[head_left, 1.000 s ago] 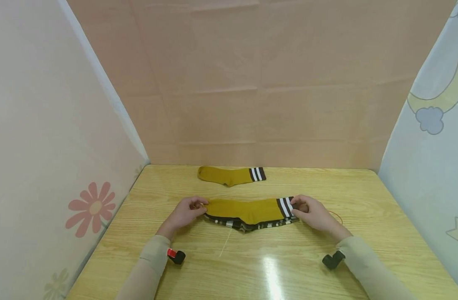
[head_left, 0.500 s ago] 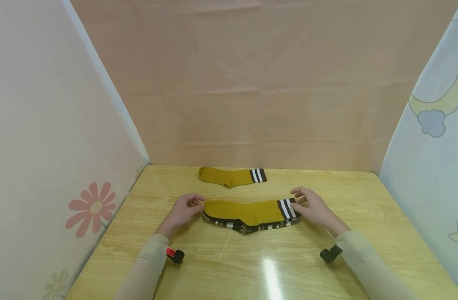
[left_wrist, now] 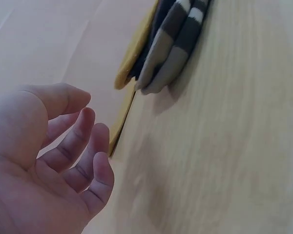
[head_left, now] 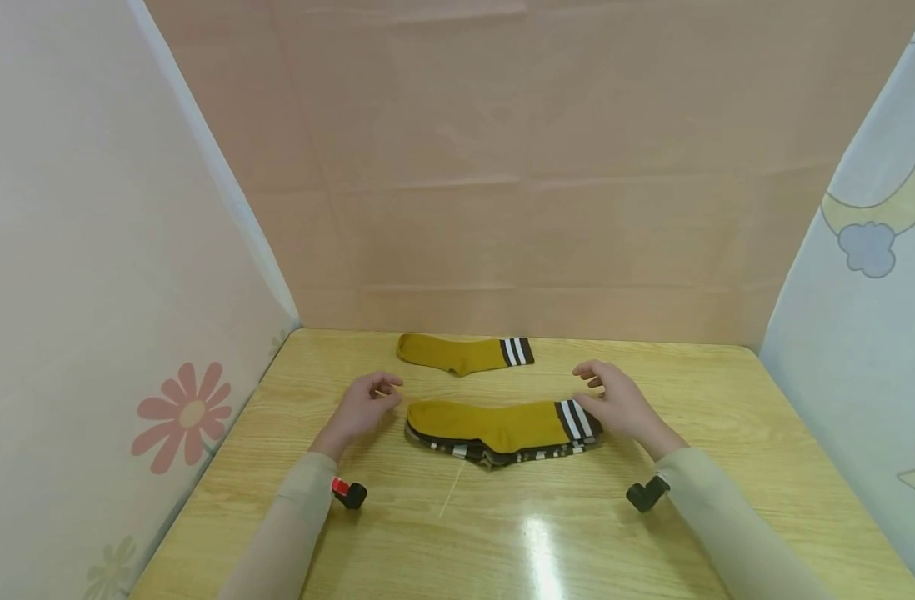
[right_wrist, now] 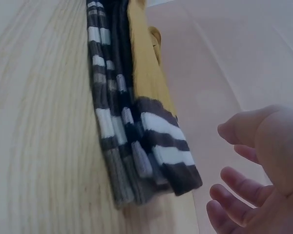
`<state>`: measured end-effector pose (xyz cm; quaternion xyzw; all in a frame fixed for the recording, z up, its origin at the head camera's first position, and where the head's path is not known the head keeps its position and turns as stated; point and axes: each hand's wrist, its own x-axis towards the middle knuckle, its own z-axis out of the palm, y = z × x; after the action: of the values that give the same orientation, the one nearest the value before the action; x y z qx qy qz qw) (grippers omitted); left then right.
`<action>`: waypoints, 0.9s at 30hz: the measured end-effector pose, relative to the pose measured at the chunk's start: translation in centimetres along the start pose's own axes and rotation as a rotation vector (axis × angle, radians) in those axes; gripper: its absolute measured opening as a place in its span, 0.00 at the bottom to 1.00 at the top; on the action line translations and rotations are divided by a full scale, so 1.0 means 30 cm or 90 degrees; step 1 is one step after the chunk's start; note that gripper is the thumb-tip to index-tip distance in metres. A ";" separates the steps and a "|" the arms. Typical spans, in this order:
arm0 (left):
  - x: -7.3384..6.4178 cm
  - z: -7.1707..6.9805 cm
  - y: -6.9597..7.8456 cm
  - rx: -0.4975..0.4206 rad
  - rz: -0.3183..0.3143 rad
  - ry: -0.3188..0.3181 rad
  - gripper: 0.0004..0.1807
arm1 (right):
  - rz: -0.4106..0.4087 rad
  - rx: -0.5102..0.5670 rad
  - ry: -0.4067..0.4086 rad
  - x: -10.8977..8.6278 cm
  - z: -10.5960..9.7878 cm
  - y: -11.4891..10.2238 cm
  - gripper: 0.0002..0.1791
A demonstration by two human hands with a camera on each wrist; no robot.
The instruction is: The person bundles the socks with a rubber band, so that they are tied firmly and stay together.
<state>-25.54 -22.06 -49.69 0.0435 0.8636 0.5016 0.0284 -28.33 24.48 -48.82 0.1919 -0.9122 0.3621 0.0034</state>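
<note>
A mustard sock (head_left: pixel 465 423) with a dark cuff and white stripes lies flat on a stack of dark patterned socks (head_left: pixel 495 457). In the right wrist view the striped socks (right_wrist: pixel 105 122) show several layers under the mustard one. My left hand (head_left: pixel 363 408), loosely bent and holding nothing, hovers just off the toe end. By the cuff end is my right hand (head_left: pixel 615 404), its fingers apart and nothing between them; the wrist view shows a gap to the cuff. A second mustard sock (head_left: pixel 453 354) lies flat farther back.
The wooden table (head_left: pixel 457 533) runs up to a beige curtain (head_left: pixel 517 208) at the back. A flower-printed cloth (head_left: pixel 127 250) hangs on the left, a moon-printed cloth (head_left: pixel 862 333) on the right. Each wrist carries a small black camera.
Both hands have let go of the mustard sock's ends and moved up and away from it. The sock now lies by itself on the stack. The back sock stays in place.
</note>
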 end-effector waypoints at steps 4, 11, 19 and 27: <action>0.033 -0.018 0.008 0.014 -0.002 0.014 0.16 | -0.007 -0.007 -0.004 0.027 0.000 -0.020 0.22; 0.104 -0.049 -0.006 0.051 -0.015 0.048 0.20 | -0.019 -0.008 -0.009 0.083 0.013 -0.059 0.22; 0.156 -0.058 -0.012 0.060 -0.038 0.073 0.24 | -0.004 0.003 -0.035 0.149 0.043 -0.075 0.23; 0.191 -0.049 -0.018 0.051 -0.060 0.060 0.29 | 0.016 0.010 -0.061 0.199 0.056 -0.091 0.25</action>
<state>-31.39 -23.01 -49.47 -0.0199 0.8845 0.4660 0.0094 -32.67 19.48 -47.40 0.1978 -0.9107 0.3597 -0.0462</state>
